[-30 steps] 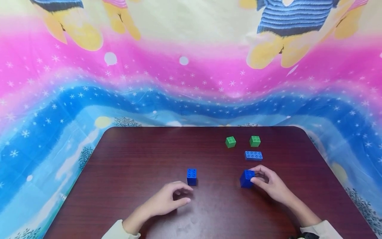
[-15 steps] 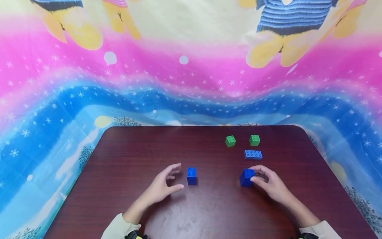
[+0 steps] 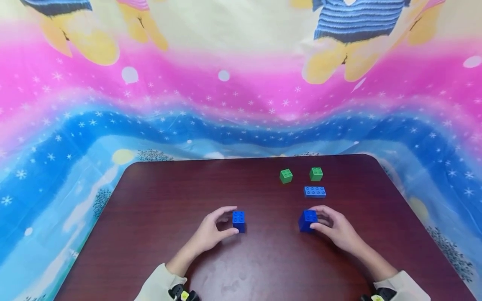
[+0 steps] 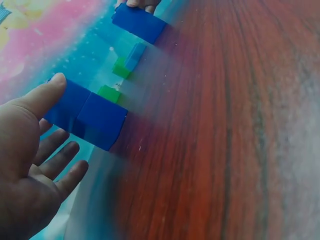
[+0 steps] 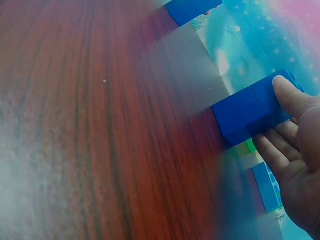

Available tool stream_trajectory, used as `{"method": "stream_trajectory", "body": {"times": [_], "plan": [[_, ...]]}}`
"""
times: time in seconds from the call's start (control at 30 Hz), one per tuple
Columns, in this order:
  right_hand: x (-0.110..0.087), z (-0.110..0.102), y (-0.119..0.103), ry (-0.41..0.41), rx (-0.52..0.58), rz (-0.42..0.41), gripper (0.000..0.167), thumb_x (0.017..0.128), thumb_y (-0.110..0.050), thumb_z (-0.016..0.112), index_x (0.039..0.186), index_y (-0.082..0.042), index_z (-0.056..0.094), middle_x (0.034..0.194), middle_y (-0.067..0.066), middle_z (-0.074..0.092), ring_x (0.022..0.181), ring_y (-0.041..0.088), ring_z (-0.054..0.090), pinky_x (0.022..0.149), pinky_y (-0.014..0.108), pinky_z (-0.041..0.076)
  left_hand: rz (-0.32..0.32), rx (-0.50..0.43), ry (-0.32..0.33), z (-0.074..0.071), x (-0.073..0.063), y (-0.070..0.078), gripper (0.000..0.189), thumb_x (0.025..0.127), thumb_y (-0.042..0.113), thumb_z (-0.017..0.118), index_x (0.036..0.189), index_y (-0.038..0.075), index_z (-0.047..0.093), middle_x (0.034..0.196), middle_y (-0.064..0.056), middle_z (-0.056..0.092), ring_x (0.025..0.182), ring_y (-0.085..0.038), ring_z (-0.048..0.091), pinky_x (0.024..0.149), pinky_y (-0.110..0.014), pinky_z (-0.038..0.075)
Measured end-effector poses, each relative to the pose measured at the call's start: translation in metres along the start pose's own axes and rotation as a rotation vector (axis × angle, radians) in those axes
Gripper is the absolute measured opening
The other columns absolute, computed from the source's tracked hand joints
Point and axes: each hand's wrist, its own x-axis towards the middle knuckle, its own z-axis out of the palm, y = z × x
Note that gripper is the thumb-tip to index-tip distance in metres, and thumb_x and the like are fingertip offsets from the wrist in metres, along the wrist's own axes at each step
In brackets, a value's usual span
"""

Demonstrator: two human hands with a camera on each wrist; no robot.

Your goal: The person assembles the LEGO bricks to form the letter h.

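Two dark blue stacks of toy building bricks stand upright on the table. My left hand (image 3: 211,230) pinches the left blue stack (image 3: 239,222) near its top, thumb on the near side and index finger at the far side. In the left wrist view this stack (image 4: 100,117) shows a seam between two bricks, and the other fingers spread loosely below the thumb. On the right, my right hand (image 3: 337,225) holds the other blue stack (image 3: 307,220) between thumb and fingers. The right wrist view shows its thumb (image 5: 287,92) pressed on the upper brick.
Behind the right stack lies a lighter blue eight-stud brick (image 3: 314,192). Two small green bricks, one left (image 3: 286,176) and one right (image 3: 316,174), sit farther back on the dark wooden table (image 3: 180,184). A printed cloth (image 3: 241,100) hangs behind the table.
My left hand has come up beside the left stack, spread its fingers, then closed thumb and index finger on it. The right hand keeps its hold. The head view has shifted slightly.
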Motion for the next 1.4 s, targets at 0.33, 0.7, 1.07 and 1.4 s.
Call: {"method": "stream_trajectory", "body": {"times": [0.33, 0.7, 1.07, 1.4], "plan": [[0.012, 0.014, -0.006, -0.029, 0.024, -0.035, 0.042, 0.091, -0.007, 0.076, 0.130, -0.002, 0.060, 0.119, 0.018, 0.068, 0.103, 0.019, 0.070, 0.086, 0.024, 0.057, -0.036, -0.027, 0.045, 0.004, 0.004, 0.003, 0.037, 0.087, 0.009, 0.082, 0.120, 0.005, 0.067, 0.109, -0.010, 0.073, 0.095, -0.024, 0.071, 0.086, -0.044, 0.058], [0.022, 0.035, -0.007, -0.050, 0.024, -0.023, 0.042, 0.090, -0.010, 0.077, 0.128, -0.003, 0.060, 0.118, 0.015, 0.069, 0.104, 0.022, 0.071, 0.088, 0.032, 0.058, -0.029, 0.009, 0.052, 0.007, 0.006, -0.002, 0.035, 0.084, 0.011, 0.084, 0.115, 0.005, 0.069, 0.105, -0.008, 0.074, 0.092, -0.020, 0.072, 0.085, -0.040, 0.059], [0.034, 0.055, -0.013, -0.067, 0.020, -0.055, 0.043, 0.087, -0.011, 0.081, 0.126, -0.006, 0.063, 0.115, 0.010, 0.070, 0.102, 0.020, 0.071, 0.090, 0.035, 0.058, -0.034, 0.064, 0.044, 0.008, 0.007, -0.002, 0.036, 0.082, 0.015, 0.087, 0.113, 0.005, 0.070, 0.104, -0.007, 0.075, 0.093, -0.021, 0.073, 0.086, -0.039, 0.059], [0.043, 0.077, -0.019, -0.103, 0.025, -0.049, 0.043, 0.089, -0.011, 0.080, 0.126, -0.001, 0.061, 0.116, 0.014, 0.069, 0.105, 0.028, 0.071, 0.090, 0.040, 0.058, -0.025, 0.060, 0.045, 0.012, 0.009, -0.003, 0.037, 0.080, 0.012, 0.088, 0.110, 0.004, 0.070, 0.102, -0.008, 0.075, 0.095, -0.022, 0.073, 0.086, -0.037, 0.059]]}}
